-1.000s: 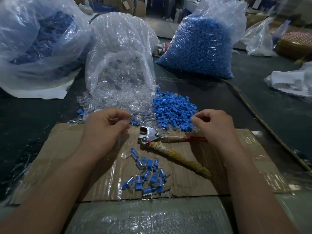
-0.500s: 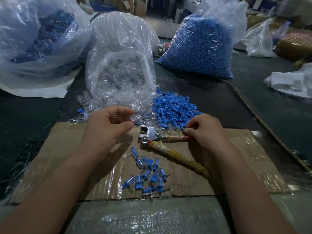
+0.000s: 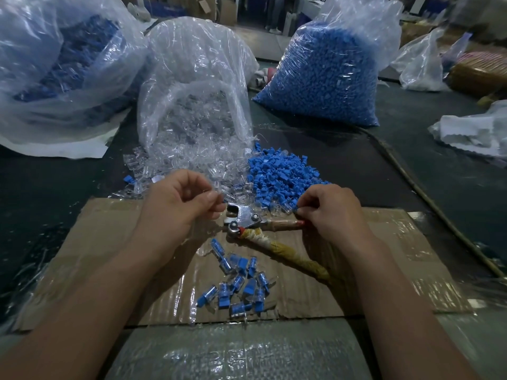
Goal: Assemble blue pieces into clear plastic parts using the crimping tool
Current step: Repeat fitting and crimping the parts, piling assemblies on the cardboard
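Head view, the only one. The left hand [image 3: 178, 207] has its fingers curled. Its grip pinches a small clear part [image 3: 219, 193] between thumb and first finger. The part is see-through and hard to make out. The right hand [image 3: 336, 215] is curled too, and its grip pinches one blue piece [image 3: 297, 209] at the near edge of the blue pile [image 3: 282, 171]. The hands are apart, and the crimping tool [image 3: 247, 216] lies flat on the cardboard [image 3: 109, 242] between them.

The next job, I think, is to push the blue piece into the clear part. The clear part lies to the left of the blue piece, across the head of the tool. So the right hand must go left, or both hands must meet in the middle. I cannot tell which way the clear part's open end faces, or how the blue piece is turned.

The tool's long line runs left to right. Its metal head points left, close to the left thumb. One handle runs right and goes under the right hand. The other, wrapped in yellow cloth, slants toward the right arm. The right hand is nearer the handles, so it looks like the one to lift the tool.

Finished pieces [image 3: 238, 281] lie in a small heap on the cardboard, near the person. The clear pile [image 3: 192, 165] sits on the dark bench [image 3: 55, 193], just behind the left hand.
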A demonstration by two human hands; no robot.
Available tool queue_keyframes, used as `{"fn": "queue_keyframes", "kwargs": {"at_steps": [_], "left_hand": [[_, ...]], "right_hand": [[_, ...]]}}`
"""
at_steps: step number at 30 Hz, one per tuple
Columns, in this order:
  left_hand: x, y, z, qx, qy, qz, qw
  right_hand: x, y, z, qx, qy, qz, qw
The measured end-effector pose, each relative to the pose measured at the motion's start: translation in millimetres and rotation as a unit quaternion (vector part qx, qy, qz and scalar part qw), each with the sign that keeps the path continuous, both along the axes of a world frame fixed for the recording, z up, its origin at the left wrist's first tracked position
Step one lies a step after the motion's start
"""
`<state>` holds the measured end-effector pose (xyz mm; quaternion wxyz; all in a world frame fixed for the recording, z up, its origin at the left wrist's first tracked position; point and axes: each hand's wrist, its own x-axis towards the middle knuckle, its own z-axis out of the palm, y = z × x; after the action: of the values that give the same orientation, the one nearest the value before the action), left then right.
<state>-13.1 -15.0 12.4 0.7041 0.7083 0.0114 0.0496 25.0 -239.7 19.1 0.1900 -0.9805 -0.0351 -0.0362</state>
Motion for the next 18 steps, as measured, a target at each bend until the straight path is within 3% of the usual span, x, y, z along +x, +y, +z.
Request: {"fn": "queue_keyframes", "kwargs": {"at_steps": [3,7,12,18], "left_hand": [[-1.6,-1.5,0.8,0.018,-0.016,0.003,1.000],[-4.4,-6.8,1.5,0.023,-0.005,0.013,1.000],[-5.5,-10.0,3.7,0.054,-0.016,0.026,0.998],[-9.5,-14.5,7.6,0.077,-0.050,0.003,0.996]], "right_hand": [[-4.0,-0.7,6.1,0.125,-0.049,0.004,0.991],[-20.9,23.2,14.2,0.300,-0.072,0.062,0.949],[-37.2,58.3,13.3,0.315,-0.100,0.152,0.931],[-37.8,64.1,10.3,0.297,-0.119,0.155,0.935]]}}
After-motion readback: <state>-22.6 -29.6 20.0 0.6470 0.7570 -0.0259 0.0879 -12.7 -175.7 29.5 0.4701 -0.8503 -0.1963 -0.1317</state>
